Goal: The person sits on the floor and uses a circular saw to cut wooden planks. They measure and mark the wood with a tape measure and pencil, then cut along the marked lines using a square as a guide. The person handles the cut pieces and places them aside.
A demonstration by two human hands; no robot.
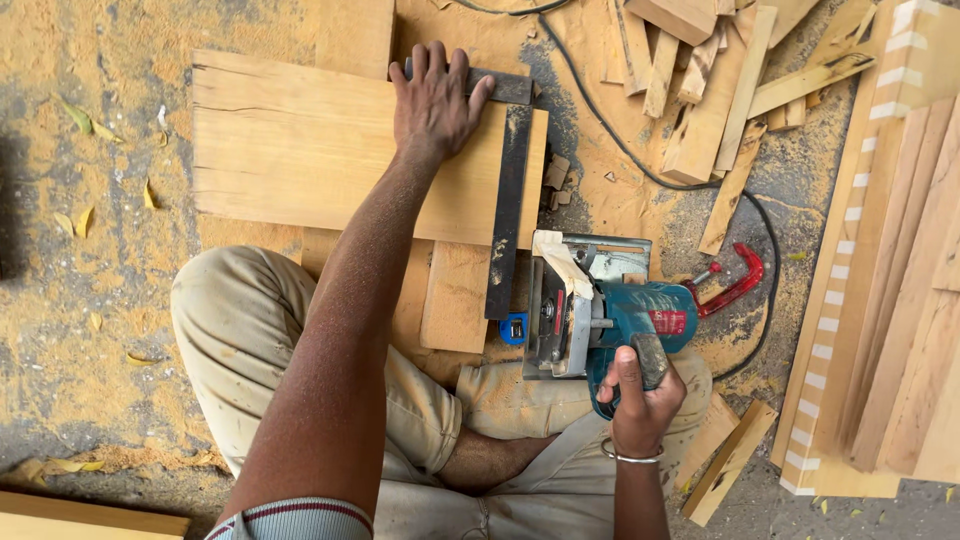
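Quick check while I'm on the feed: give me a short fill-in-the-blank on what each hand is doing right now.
1. The left hand presses flat on the dark metal ____ lying across the pale wooden board.
2. The right hand grips the handle of the teal circular ____.
3. The red ____ lies on the sawdust right of the teal tool.

Missing words: square; saw; clamp

A teal circular saw [610, 330] with a red label sits by a red clamp [735, 285], a black metal square [508, 200] crosses the pale tan board [290, 150], and beige trousers [240, 330] rest on sawdust-yellow floor [90, 300].
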